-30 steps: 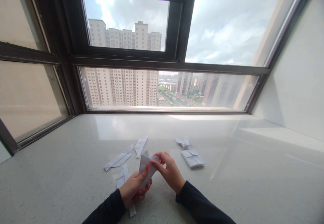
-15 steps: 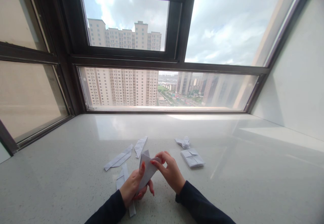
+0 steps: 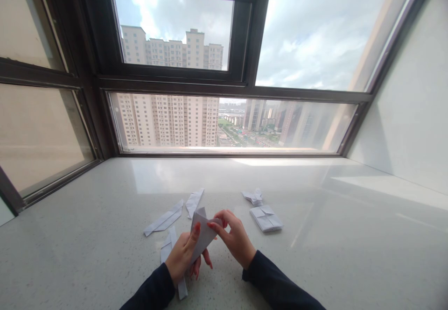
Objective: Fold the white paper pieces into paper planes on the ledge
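Note:
A folded white paper is held up between my two hands over the sill. My left hand grips its lower left side, thumb on the front face and fingers behind. The thumb and fingers of my right hand pinch its upper right corner. Beneath and beside my left hand lies a folded paper strip, partly covered by that hand. Farther left rests a long folded paper, and a smaller folded piece lies behind the held paper.
To the right, a square folded paper and a small folded paper piece lie on the speckled white sill. Dark window frames border the back and left; a white wall stands at the right.
The held paper has shifted and turned very slightly, and the lower fingers of my left hand have moved a little. Both hands keep hold of the paper.

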Action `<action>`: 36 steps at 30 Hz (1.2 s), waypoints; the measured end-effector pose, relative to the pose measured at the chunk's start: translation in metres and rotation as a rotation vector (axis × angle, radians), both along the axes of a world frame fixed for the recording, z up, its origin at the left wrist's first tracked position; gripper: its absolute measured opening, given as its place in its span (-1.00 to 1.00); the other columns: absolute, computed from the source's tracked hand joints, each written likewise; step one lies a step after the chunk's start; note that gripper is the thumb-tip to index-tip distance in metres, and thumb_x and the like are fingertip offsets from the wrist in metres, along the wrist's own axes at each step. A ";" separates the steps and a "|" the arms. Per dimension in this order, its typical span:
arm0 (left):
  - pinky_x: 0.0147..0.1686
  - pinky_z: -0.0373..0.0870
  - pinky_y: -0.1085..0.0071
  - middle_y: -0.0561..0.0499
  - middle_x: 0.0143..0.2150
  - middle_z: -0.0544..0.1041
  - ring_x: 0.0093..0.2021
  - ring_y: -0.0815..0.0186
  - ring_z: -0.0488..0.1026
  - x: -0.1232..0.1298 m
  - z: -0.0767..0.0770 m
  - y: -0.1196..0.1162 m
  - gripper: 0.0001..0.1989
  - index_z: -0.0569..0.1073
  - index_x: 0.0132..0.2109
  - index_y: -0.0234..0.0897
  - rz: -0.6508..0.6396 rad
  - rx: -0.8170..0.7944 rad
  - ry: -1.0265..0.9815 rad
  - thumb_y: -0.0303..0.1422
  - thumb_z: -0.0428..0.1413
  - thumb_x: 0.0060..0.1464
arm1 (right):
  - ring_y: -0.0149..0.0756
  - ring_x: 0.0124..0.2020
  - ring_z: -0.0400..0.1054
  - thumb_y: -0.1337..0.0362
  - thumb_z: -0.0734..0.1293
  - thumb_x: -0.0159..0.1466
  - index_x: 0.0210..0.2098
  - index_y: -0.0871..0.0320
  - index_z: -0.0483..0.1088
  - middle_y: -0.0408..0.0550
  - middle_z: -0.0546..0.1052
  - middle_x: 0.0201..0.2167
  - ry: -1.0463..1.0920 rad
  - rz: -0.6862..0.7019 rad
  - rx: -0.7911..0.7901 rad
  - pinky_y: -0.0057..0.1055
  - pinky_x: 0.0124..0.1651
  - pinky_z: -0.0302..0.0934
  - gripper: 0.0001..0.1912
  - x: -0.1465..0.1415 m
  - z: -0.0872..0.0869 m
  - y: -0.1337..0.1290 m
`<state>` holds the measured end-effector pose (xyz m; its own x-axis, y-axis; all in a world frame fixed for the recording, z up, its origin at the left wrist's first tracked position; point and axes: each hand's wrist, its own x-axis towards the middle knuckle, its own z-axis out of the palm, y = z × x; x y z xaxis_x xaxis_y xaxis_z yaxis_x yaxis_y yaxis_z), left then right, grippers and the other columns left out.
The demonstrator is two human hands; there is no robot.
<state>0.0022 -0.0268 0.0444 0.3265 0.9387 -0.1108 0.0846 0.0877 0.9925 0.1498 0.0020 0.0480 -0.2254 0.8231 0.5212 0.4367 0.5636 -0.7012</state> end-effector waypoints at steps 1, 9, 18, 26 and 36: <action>-0.83 0.02 0.55 -0.03 -0.69 0.45 -0.81 0.48 0.19 0.000 0.000 0.000 -0.23 0.42 -0.27 -0.45 0.007 0.004 0.003 0.20 -0.25 -0.18 | -0.38 -0.51 0.18 0.15 0.23 0.15 -0.53 0.16 0.27 -0.16 0.32 -0.60 0.000 0.001 -0.002 -0.46 -0.44 0.12 -0.77 0.000 0.000 0.000; -0.81 -0.17 0.53 0.10 -0.78 0.29 -0.83 0.57 0.00 0.002 -0.001 0.002 -0.33 0.36 -0.58 -0.37 0.050 0.031 -0.019 0.21 -0.22 -0.21 | -0.40 -0.54 0.18 0.14 0.22 0.15 -0.52 0.17 0.27 -0.18 0.32 -0.61 -0.001 0.018 -0.019 -0.48 -0.46 0.12 -0.77 0.000 0.001 0.000; -0.80 -0.22 0.51 0.11 -0.82 0.19 -0.82 0.58 -0.10 -0.002 -0.008 0.005 -0.27 0.29 -0.70 -0.31 0.004 -0.099 -0.095 0.26 -0.37 -0.25 | -0.41 -0.54 0.18 0.16 0.22 0.15 -0.50 0.16 0.27 -0.18 0.32 -0.61 -0.008 0.021 0.021 -0.48 -0.46 0.12 -0.79 0.001 -0.001 0.000; -0.80 -0.18 0.52 0.07 -0.79 0.22 -0.80 0.56 -0.07 -0.006 -0.006 0.004 -0.24 0.29 -0.72 -0.31 -0.039 -0.123 -0.092 0.22 -0.44 -0.18 | -0.40 -0.53 0.18 0.15 0.22 0.15 -0.50 0.16 0.28 -0.18 0.33 -0.61 -0.018 0.012 0.029 -0.48 -0.47 0.12 -0.79 0.000 -0.001 0.000; -0.80 -0.14 0.51 0.12 -0.76 0.23 -0.80 0.52 -0.02 -0.007 -0.004 0.005 -0.23 0.41 -0.32 -0.29 -0.003 -0.111 -0.074 0.21 -0.42 -0.17 | -0.40 -0.53 0.18 0.18 0.22 0.15 -0.48 0.17 0.28 -0.17 0.33 -0.59 -0.031 0.017 0.033 -0.49 -0.48 0.12 -0.81 0.001 -0.002 0.000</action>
<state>-0.0048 -0.0222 0.0404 0.3405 0.9210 -0.1893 0.0118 0.1972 0.9803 0.1509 0.0020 0.0461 -0.2554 0.8017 0.5404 0.4482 0.5934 -0.6686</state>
